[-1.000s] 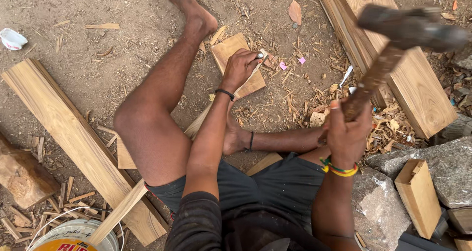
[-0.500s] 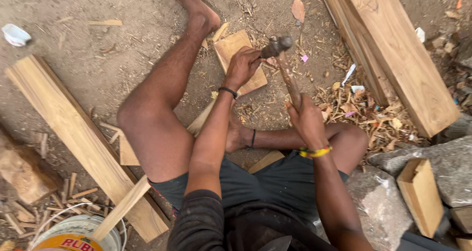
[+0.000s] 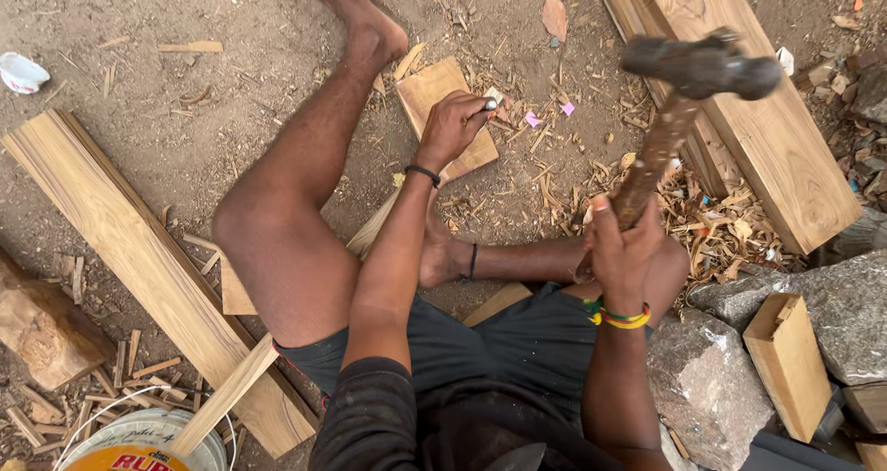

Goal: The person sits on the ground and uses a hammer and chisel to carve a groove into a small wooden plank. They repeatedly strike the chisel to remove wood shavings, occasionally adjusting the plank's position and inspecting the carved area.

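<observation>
Right hand (image 3: 621,249) grip closed round hammer (image 3: 688,83), left hand (image 3: 453,129) pinching chisel (image 3: 492,102)

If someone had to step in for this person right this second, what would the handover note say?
Left hand: closed round a small metal tool, apparently a chisel, its tip set on the small wooden block lying on the dirt ahead.
Right hand: gripping the wooden handle of a hammer, raised with the head above the long plank at the right.
Person sits on the ground, the block between the legs.
Done: wood chips lie scattered round the block.
Left: how far the cut has gone cannot be seen; the hand covers it.
</observation>
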